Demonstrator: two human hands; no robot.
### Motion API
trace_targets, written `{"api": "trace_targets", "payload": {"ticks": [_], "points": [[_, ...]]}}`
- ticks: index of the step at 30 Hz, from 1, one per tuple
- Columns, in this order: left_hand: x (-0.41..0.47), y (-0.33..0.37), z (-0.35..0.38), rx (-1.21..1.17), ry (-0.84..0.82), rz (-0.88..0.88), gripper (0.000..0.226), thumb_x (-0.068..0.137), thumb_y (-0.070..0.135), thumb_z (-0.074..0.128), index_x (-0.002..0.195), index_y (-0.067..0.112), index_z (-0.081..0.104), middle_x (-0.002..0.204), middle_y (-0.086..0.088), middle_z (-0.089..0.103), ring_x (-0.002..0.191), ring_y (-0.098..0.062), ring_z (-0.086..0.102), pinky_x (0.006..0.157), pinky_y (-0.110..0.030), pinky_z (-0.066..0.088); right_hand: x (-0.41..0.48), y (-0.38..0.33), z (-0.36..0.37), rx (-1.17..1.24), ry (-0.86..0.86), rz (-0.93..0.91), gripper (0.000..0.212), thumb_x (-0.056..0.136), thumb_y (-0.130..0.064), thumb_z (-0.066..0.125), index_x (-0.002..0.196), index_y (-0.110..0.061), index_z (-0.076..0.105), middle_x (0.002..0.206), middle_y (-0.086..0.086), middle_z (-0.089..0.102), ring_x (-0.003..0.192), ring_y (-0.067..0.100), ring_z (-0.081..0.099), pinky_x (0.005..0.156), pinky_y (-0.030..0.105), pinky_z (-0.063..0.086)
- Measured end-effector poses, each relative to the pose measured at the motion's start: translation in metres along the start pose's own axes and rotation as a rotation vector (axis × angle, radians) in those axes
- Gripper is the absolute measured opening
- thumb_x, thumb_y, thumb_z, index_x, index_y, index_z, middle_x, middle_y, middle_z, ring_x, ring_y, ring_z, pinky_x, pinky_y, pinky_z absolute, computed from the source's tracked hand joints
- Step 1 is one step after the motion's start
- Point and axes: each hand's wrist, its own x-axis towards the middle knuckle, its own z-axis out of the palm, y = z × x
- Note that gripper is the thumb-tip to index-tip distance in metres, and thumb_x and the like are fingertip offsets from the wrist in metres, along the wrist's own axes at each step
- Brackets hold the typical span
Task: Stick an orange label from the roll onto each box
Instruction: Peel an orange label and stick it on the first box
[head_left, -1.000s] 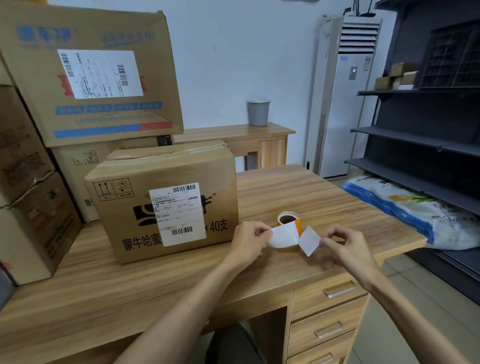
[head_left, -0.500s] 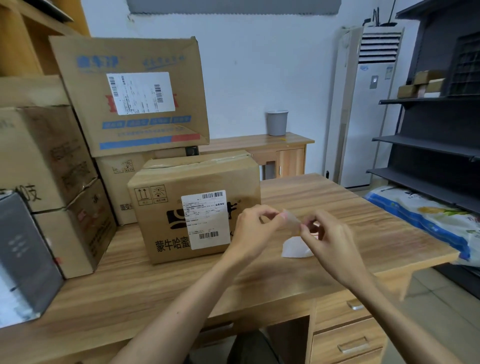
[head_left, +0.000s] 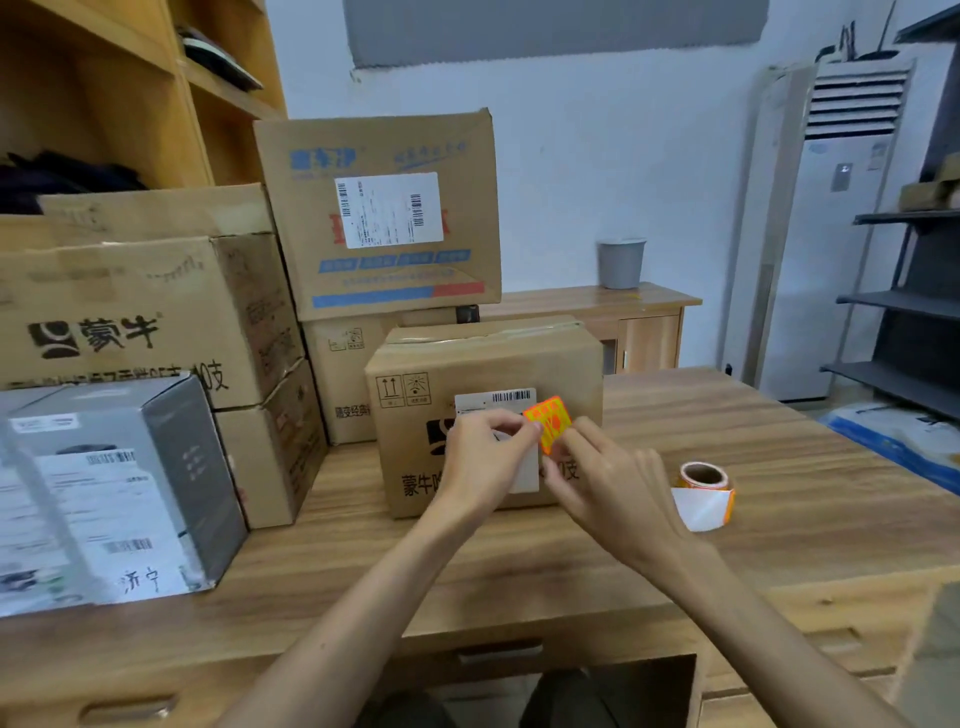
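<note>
Two hands on one orange label (head_left: 549, 422): glossy, roughly square, red print, tilted. It sits in front of the brown cardboard box (head_left: 566, 364), over the top right corner of the white shipping label (head_left: 493, 399); contact with the box cannot be told. Left hand (head_left: 483, 457) pinches its left edge, thumb and forefinger. Right hand (head_left: 608, 478) pinches its lower edge. Roll (head_left: 704, 483) stands on end on the wood-grain desk (head_left: 779, 457) right of the box, cardboard core, white backing strip trailing.
</note>
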Motion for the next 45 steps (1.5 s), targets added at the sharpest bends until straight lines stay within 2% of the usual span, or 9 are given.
{"api": "trace_targets", "payload": {"ticks": [4, 7, 10, 14, 20, 26, 31, 37, 45], "points": [[0.005, -0.008, -0.037, 0.108, -0.029, 0.08, 0.014, 0.092, 0.028, 0.072, 0.083, 0.018, 0.077, 0.074, 0.013, 0.066, 0.064, 0.001, 0.057, 0.051, -0.013, 0.039, 0.017, -0.004, 0.001, 0.324, -0.006, 0.208, 0.017, 0.09, -0.038, 0.065, 0.082, -0.023, 0.062, 0.083, -0.011, 0.061, 0.062, 0.007, 0.053, 0.051, 0.028, 0.039], [0.009, -0.017, -0.063, 0.139, -0.049, 0.087, 0.011, 0.09, 0.027, 0.076, 0.084, 0.018, 0.078, 0.062, 0.018, 0.063, 0.056, 0.004, 0.052, 0.051, -0.012, 0.037, 0.037, -0.003, 0.01, 0.617, -0.083, 0.414, 0.012, 0.089, -0.032, 0.072, 0.083, -0.022, 0.067, 0.086, -0.011, 0.068, 0.072, 0.0, 0.059, 0.059, 0.019, 0.041], [0.013, -0.021, -0.084, 0.131, -0.089, 0.074, 0.01, 0.09, 0.027, 0.076, 0.082, 0.021, 0.078, 0.065, 0.017, 0.067, 0.059, 0.003, 0.051, 0.057, -0.016, 0.039, 0.053, -0.009, 0.021, 0.845, -0.198, 0.499, 0.007, 0.089, -0.031, 0.072, 0.085, -0.026, 0.071, 0.089, -0.008, 0.07, 0.064, 0.0, 0.059, 0.047, 0.024, 0.045], [0.017, -0.021, -0.106, 0.132, -0.092, 0.073, 0.013, 0.092, 0.024, 0.074, 0.089, 0.012, 0.077, 0.059, 0.022, 0.063, 0.051, 0.006, 0.051, 0.049, -0.01, 0.038, 0.069, -0.021, 0.033, 0.916, -0.241, 0.486, 0.004, 0.089, -0.027, 0.073, 0.085, -0.028, 0.071, 0.09, -0.006, 0.069, 0.051, 0.004, 0.057, 0.039, 0.024, 0.042], [0.022, -0.027, -0.125, 0.139, -0.083, 0.071, 0.013, 0.092, 0.025, 0.074, 0.091, 0.012, 0.078, 0.056, 0.024, 0.06, 0.052, 0.006, 0.052, 0.047, -0.009, 0.038, 0.082, -0.036, 0.051, 0.994, -0.312, 0.514, 0.012, 0.09, -0.024, 0.073, 0.078, -0.023, 0.071, 0.087, 0.002, 0.068, 0.048, 0.009, 0.051, 0.045, 0.03, 0.045], [0.03, -0.036, -0.135, 0.171, 0.062, 0.025, 0.011, 0.088, 0.029, 0.078, 0.086, 0.018, 0.081, 0.064, 0.017, 0.068, 0.056, 0.01, 0.057, 0.054, -0.007, 0.037, 0.089, -0.054, 0.067, 0.803, -0.308, 0.527, 0.014, 0.09, -0.034, 0.071, 0.082, -0.022, 0.069, 0.078, -0.009, 0.066, 0.056, -0.002, 0.056, 0.054, 0.025, 0.04], [0.036, -0.052, -0.14, 0.218, 0.208, -0.021, 0.012, 0.085, 0.038, 0.08, 0.08, 0.027, 0.081, 0.077, 0.012, 0.075, 0.081, 0.0, 0.067, 0.075, -0.025, 0.051, 0.101, -0.076, 0.081, 0.505, -0.218, 0.431, 0.015, 0.091, -0.039, 0.068, 0.085, -0.026, 0.068, 0.084, -0.011, 0.068, 0.079, 0.007, 0.061, 0.066, 0.031, 0.048], [0.047, -0.068, -0.137, 0.213, 0.335, -0.068, 0.02, 0.082, 0.042, 0.081, 0.065, 0.038, 0.073, 0.075, 0.016, 0.072, 0.075, -0.011, 0.06, 0.074, -0.036, 0.053, 0.107, -0.09, 0.097, 0.387, -0.16, 0.416, 0.018, 0.092, -0.04, 0.066, 0.088, -0.023, 0.07, 0.09, -0.008, 0.069, 0.083, 0.014, 0.064, 0.07, 0.036, 0.05], [0.049, -0.07, -0.133, 0.283, 0.366, -0.033, 0.016, 0.085, 0.044, 0.078, 0.075, 0.032, 0.076, 0.077, 0.014, 0.07, 0.077, -0.009, 0.06, 0.073, -0.029, 0.049, 0.107, -0.092, 0.106, 0.329, -0.133, 0.432, 0.022, 0.093, -0.042, 0.065, 0.088, -0.022, 0.073, 0.093, -0.007, 0.069, 0.082, 0.017, 0.066, 0.066, 0.036, 0.05]]}}
